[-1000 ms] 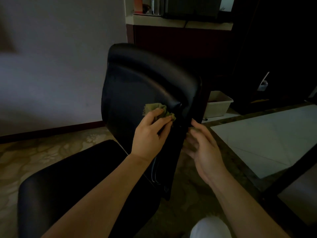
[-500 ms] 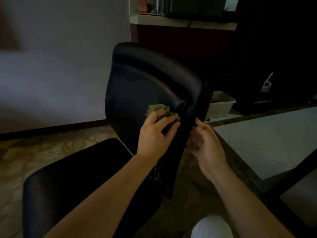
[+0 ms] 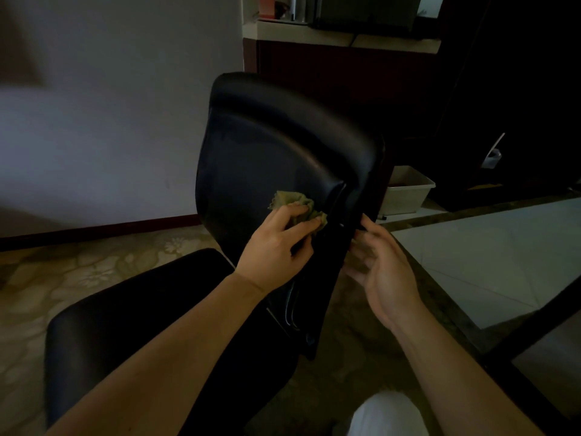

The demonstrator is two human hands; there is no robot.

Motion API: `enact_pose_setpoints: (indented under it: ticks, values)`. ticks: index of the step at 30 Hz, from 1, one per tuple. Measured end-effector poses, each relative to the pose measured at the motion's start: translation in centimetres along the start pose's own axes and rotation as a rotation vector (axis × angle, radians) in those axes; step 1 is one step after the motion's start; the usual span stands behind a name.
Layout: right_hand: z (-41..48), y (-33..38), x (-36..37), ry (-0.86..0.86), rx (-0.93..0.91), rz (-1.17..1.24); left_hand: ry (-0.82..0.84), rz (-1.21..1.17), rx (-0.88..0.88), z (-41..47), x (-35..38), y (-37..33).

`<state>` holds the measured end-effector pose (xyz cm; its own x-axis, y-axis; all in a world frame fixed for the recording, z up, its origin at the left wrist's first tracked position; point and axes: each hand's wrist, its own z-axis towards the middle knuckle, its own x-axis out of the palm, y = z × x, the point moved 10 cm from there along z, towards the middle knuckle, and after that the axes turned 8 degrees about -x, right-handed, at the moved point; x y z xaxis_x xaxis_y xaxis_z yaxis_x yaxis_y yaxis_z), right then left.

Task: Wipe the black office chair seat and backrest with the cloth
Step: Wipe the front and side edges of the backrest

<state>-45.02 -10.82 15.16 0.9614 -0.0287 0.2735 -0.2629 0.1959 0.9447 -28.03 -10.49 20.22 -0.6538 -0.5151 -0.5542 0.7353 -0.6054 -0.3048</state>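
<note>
The black office chair stands in front of me, its glossy backrest (image 3: pixel 276 146) upright in the middle and its seat (image 3: pixel 151 316) low at the left. My left hand (image 3: pixel 276 247) holds a crumpled olive-green cloth (image 3: pixel 295 202) and presses it against the lower right of the backrest. My right hand (image 3: pixel 380 265) is at the backrest's right edge, fingers relaxed, fingertips touching the edge. The lower back support of the chair is dark and hard to make out.
A pale wall with a dark skirting board (image 3: pixel 94 228) runs along the left. A white plastic bin (image 3: pixel 408 190) sits on the floor behind the chair. A dark table edge (image 3: pixel 534 316) crosses the lower right. Patterned floor (image 3: pixel 63 272) lies to the left.
The view has shifted slightly, so the chair sits a little further right in the frame. My left hand still holds the cloth at the same spot on the backrest; my right hand stays at its edge.
</note>
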Motion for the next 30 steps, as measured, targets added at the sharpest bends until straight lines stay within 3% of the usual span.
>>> enact_pose_setpoints:
  ticks: [13, 20, 25, 30]
  values:
    - [-0.2, -0.3, -0.3, -0.036, 0.036, 0.014, 0.145, 0.097, -0.032, -1.4, 0.4, 0.4]
    - [-0.8, -0.6, -0.3, -0.025, 0.031, 0.041, -0.002, 0.063, -0.037, 0.8, -2.1, -1.2]
    - [-1.0, -0.7, -0.5, -0.021, 0.036, 0.048, 0.032, -0.012, -0.042, 0.4, -0.8, -1.6]
    - [-0.7, -0.9, -0.6, -0.036, 0.048, 0.044, 0.037, 0.064, -0.028, 0.4, -0.5, -1.0]
